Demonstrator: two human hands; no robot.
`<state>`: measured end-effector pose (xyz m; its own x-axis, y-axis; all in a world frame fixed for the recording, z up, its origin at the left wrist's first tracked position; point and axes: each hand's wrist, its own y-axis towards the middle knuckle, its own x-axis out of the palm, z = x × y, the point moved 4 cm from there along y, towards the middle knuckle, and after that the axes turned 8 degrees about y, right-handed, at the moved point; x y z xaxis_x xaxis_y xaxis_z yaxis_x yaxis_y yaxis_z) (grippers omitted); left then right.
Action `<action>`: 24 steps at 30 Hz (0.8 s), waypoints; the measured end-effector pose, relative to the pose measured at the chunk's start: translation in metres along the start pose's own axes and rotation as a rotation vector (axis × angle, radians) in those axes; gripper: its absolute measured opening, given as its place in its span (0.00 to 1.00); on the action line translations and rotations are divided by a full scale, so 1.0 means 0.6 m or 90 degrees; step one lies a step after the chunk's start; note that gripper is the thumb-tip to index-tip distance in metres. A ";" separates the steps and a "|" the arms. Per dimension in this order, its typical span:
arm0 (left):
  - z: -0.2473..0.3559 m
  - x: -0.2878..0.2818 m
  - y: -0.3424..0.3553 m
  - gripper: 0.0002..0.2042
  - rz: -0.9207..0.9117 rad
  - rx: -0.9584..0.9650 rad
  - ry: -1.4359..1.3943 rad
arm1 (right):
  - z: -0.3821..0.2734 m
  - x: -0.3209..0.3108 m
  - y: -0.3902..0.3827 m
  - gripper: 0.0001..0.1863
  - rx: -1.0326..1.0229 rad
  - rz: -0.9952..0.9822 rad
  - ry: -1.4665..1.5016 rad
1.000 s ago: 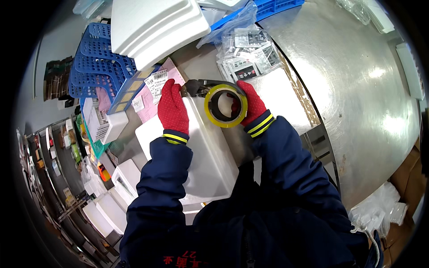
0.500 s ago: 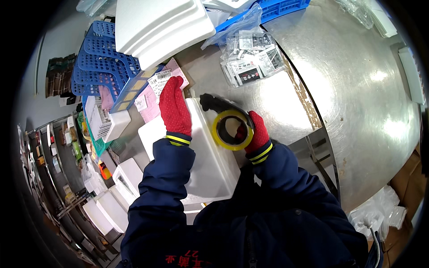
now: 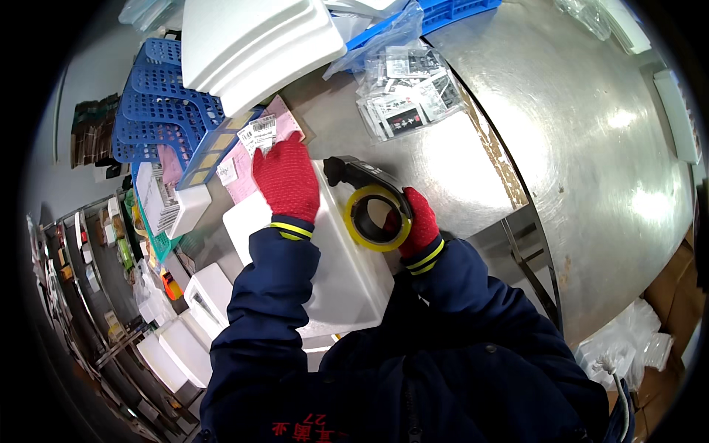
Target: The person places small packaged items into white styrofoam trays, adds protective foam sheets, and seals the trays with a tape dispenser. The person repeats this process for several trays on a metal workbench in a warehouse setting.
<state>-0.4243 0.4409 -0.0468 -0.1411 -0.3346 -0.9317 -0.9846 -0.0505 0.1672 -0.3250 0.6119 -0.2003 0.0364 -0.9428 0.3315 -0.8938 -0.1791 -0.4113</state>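
A white foam box [image 3: 343, 284] sits against the front of my body. My left hand [image 3: 288, 181], in a red glove, rests back up over its far left part, fingers spread near the far edge; the fingertips are partly hidden. Just past those fingers lie a white barcode label [image 3: 260, 133] and pink sheets [image 3: 241, 173]. My right hand [image 3: 421, 225], in a matching glove, is closed round a tape dispenser [image 3: 367, 177] with a black frame and a wide yellow roll [image 3: 352, 230]. The dispenser is held above the right side of the box, its black end pointing far left.
Stacked white foam lids [image 3: 258, 52] stand at the far left, beside blue perforated baskets [image 3: 159, 96]. A clear bag of printed packets [image 3: 410, 92] lies on the steel table [image 3: 591, 170]. More white foam boxes [image 3: 181, 343] stand low on the left, near shelves [image 3: 96, 273].
My left hand has turned from edge-on to back up, its fingers spreading at the box's far edge. The tape dispenser has shifted slightly left in my right hand.
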 end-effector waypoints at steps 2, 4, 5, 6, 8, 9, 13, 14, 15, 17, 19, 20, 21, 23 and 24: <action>-0.024 0.014 -0.006 0.10 0.097 -0.052 -0.076 | -0.008 0.002 -0.003 0.19 0.006 0.001 0.013; -0.024 0.005 -0.007 0.09 0.214 0.003 -0.195 | 0.004 0.005 -0.003 0.22 -0.021 0.019 0.005; -0.016 0.007 -0.008 0.11 0.222 -0.007 -0.250 | 0.010 0.005 -0.004 0.24 -0.033 0.029 0.000; -0.016 0.025 -0.017 0.12 0.108 0.036 -0.250 | 0.006 0.007 -0.009 0.24 -0.070 0.046 0.014; -0.021 0.048 -0.033 0.14 0.011 0.155 -0.102 | 0.003 0.009 -0.004 0.26 -0.085 0.036 -0.033; -0.020 0.047 -0.033 0.14 0.023 0.154 -0.051 | 0.003 0.008 0.000 0.27 -0.093 0.031 -0.058; -0.018 0.043 -0.037 0.17 0.154 0.190 0.077 | 0.022 0.001 0.021 0.30 -0.039 -0.033 0.097; -0.012 0.043 -0.032 0.17 0.119 0.184 0.093 | 0.045 -0.006 0.036 0.31 0.048 -0.067 0.156; -0.009 0.042 -0.029 0.18 0.084 0.175 0.111 | 0.045 -0.006 0.037 0.31 0.057 -0.065 0.142; -0.012 0.043 -0.036 0.17 0.088 0.152 0.142 | 0.029 -0.003 0.040 0.32 -0.013 -0.044 0.045; -0.018 0.014 -0.028 0.14 0.097 0.035 -0.272 | -0.012 0.007 0.024 0.34 -0.140 -0.020 -0.054; -0.022 0.014 -0.047 0.12 0.193 0.014 -0.299 | -0.038 0.017 0.007 0.35 -0.208 -0.016 -0.095; -0.004 -0.001 -0.068 0.12 0.151 0.003 -0.320 | -0.033 0.009 0.016 0.33 -0.185 -0.016 -0.017; 0.017 -0.019 -0.137 0.15 0.213 0.074 -0.268 | -0.030 0.007 0.021 0.29 -0.101 -0.016 0.146; 0.025 -0.025 -0.182 0.19 0.152 0.090 -0.236 | -0.036 0.010 0.017 0.26 -0.039 -0.005 0.234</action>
<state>-0.3159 0.4658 -0.0558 -0.3679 0.0394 -0.9290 -0.9206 0.1249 0.3699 -0.3437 0.6104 -0.1844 -0.1096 -0.7758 0.6214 -0.9195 -0.1583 -0.3598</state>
